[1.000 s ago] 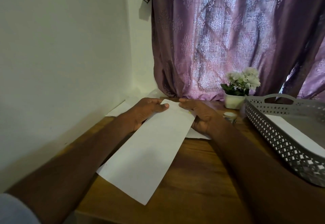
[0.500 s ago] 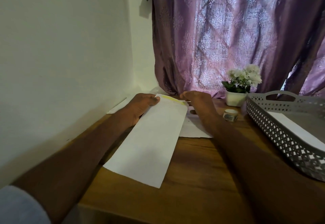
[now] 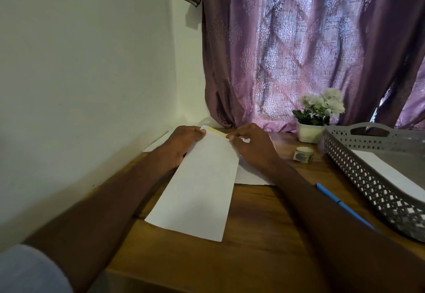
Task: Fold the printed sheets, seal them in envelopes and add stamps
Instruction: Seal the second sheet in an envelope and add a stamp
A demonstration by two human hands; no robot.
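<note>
A long white envelope (image 3: 202, 187) lies lengthwise on the wooden table (image 3: 264, 235), with a yellow strip showing at its far end. My left hand (image 3: 184, 140) holds the far left corner of that end. My right hand (image 3: 250, 143) pinches the far right corner by the yellow strip. White sheets (image 3: 250, 175) lie under the envelope and under my right hand. A small roll of stamps (image 3: 303, 154) stands right of my right hand.
A grey perforated tray (image 3: 368, 177) with a white sheet (image 3: 391, 173) inside sits at the right. A blue pen (image 3: 342, 205) lies beside it. A white pot of flowers (image 3: 315, 117) stands before the purple curtain. More paper (image 3: 156, 143) lies by the left wall.
The envelope has turned and slid away from me, now lying straighter on the table. Its far flap has opened to show a yellow strip, and my right hand moved to pinch that end.
</note>
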